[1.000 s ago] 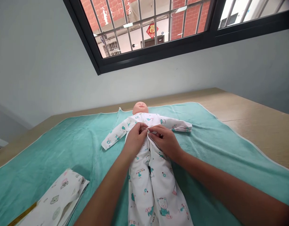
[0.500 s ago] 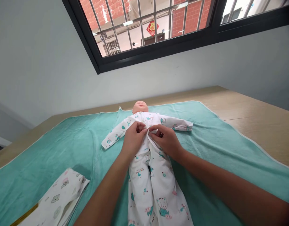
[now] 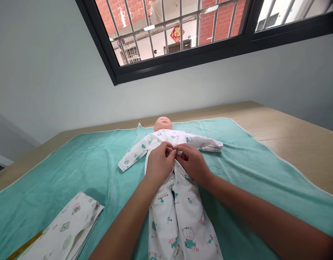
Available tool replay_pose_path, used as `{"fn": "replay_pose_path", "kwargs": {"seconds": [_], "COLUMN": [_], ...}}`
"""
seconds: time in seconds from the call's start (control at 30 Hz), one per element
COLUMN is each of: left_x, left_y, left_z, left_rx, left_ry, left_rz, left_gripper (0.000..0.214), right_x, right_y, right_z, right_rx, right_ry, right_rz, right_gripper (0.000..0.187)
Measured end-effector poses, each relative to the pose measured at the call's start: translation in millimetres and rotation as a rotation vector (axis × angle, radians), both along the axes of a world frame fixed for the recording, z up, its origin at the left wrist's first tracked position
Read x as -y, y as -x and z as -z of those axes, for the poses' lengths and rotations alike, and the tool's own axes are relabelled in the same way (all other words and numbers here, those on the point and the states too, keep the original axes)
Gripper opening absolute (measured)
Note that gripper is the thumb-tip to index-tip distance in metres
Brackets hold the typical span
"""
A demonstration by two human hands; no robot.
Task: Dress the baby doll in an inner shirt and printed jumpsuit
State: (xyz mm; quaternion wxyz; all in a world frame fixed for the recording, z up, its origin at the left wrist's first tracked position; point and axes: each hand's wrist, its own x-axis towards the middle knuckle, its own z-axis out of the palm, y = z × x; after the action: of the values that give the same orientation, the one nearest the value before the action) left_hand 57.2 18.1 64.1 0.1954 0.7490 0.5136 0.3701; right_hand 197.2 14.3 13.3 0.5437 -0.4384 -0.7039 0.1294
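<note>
A baby doll (image 3: 162, 123) lies on its back on a teal towel (image 3: 82, 162), head toward the wall. It wears a white romper (image 3: 177, 213) printed with small teal animals. My left hand (image 3: 158, 163) and my right hand (image 3: 192, 161) meet over the doll's chest. Both pinch the two front edges of the romper together at its middle seam. The fingertips of both hands are curled closed on the fabric. The romper's sleeves lie spread to either side.
A folded white cloth with animal prints (image 3: 64, 231) lies at the lower left on the towel. The towel covers a wooden table (image 3: 299, 144) set against a grey wall. A barred window (image 3: 182, 32) is above.
Both hands have stayed at the romper's chest seam, shifting slightly up and closer together. The left fingers now overlap the seam more.
</note>
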Motion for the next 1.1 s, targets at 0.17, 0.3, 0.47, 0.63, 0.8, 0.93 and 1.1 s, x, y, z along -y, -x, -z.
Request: {"fn": "replay_pose_path", "kwargs": {"seconds": [0.17, 0.3, 0.47, 0.63, 0.8, 0.93, 1.1], "left_x": [2, 1, -1, -3, -2, 0, -1], "left_y": [-2, -2, -2, 3, 5, 1, -1], "left_z": [-0.1, 2.9, 4.3, 1.7, 1.7, 7.5, 11.3], "left_rx": [-0.019, 0.005, 0.052, 0.109, 0.018, -0.143, -0.113], "left_ry": [0.001, -0.022, -0.006, 0.016, -0.053, -0.150, -0.132], "left_rz": [-0.059, -0.084, -0.092, -0.043, -0.012, -0.058, -0.074], "left_gripper": [0.012, 0.013, 0.012, 0.012, 0.011, 0.012, 0.008], "right_x": [4, 4, 2, 2, 4, 6, 5], "right_y": [0, 2, 4, 5, 5, 6, 6], "right_z": [-1.2, -1.9, 0.1, -0.8, -2.4, -3.5, -4.4], "right_rx": [0.107, 0.117, -0.036, -0.115, -0.122, -0.109, -0.105], "right_ry": [-0.043, -0.034, 0.076, 0.169, 0.192, 0.203, 0.212], "right_rz": [0.034, 0.050, 0.071, 0.068, 0.064, 0.075, 0.082], "right_gripper": [0.026, 0.026, 0.014, 0.013, 0.012, 0.014, 0.015]}}
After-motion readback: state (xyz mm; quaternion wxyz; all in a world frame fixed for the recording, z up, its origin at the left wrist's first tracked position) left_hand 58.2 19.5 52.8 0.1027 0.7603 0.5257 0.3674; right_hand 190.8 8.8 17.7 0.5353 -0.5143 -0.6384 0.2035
